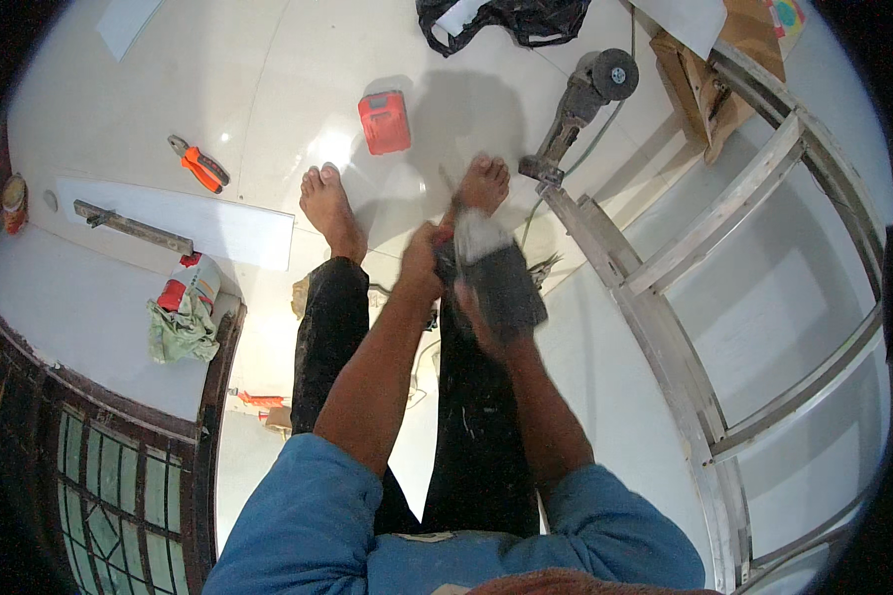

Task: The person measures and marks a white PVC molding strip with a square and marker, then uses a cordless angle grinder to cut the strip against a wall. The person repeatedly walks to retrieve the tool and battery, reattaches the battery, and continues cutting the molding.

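Between my hands is a dark, blocky power tool (506, 288), smeared by motion. It has a pale rounded part on top and a thin rod-like shape toward the far side; I cannot make out its exact kind. My left hand (422, 260) is closed against its left side, by a small red part. My right hand (481, 315) grips it from the near side, its fingers partly hidden under the dark body. Both hands are above my right leg and foot (483, 183). On the floor beyond lies a red battery-like block (385, 122).
An angle grinder (580, 114) lies at the far right beside a metal ladder (665, 357). Orange-handled pliers (200, 166) are at left, near a white panel (253, 233), a wooden strip (134, 228) and a can with a green cloth (184, 327). A black plastic bag (526, 18) lies farthest away.
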Motion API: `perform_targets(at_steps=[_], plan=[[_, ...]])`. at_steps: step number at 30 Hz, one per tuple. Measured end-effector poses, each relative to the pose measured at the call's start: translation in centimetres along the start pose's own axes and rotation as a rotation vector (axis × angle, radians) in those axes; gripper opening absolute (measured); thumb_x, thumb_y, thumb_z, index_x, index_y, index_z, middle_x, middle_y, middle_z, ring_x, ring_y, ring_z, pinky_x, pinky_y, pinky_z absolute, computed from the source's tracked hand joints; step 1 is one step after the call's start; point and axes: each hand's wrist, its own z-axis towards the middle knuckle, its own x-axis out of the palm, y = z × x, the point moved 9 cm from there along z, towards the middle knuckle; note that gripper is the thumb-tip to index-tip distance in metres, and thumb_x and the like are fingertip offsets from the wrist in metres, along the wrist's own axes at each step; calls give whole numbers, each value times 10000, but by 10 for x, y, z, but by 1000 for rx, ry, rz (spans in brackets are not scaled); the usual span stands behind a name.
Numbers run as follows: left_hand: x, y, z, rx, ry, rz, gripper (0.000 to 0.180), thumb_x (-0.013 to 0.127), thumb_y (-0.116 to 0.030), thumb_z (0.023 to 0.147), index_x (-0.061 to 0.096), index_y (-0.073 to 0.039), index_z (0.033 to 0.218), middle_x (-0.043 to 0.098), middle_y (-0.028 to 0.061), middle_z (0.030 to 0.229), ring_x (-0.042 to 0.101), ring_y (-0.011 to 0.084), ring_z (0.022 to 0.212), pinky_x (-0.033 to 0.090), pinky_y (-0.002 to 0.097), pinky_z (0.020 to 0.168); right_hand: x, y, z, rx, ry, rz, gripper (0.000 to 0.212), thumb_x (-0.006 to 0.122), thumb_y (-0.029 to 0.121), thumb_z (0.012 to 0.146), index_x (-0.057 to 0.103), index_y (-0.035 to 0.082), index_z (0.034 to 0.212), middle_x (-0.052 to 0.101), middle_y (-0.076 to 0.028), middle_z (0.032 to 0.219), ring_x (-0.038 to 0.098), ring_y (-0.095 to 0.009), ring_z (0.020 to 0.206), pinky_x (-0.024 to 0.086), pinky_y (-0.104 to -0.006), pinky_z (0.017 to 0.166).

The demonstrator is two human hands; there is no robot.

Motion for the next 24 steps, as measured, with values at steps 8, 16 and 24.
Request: perform_targets(at_steps=[8,16,24], plan=[[-42,-165,7,624,-80,441,349,634,-316,952,625,-46,1172,695,143,1034,712,303,938,609,476,885,-28,69,67,-391,-224,-21,570,749,192,952,518,22,1444,673,-232,1294,688,-415,1128,544,-486,998],[-48,-120,-34,326,402,299,587,662,-369,982,580,73,1359,697,221,1260,717,371,1119,594,518,1003,-8,87,296,-421,-666,-371,566,763,31,805,501,9,1306,659,-253,1162,634,-481,1130,490,-578,975],[-36,-94,-77,112,467,238,708,766,-360,866,538,41,1403,675,292,1273,688,426,1203,564,583,1058,-1,84,312,-400,-669,-422,759,854,144,764,470,-40,1393,586,-270,1304,573,-449,1244,461,-571,1044]])
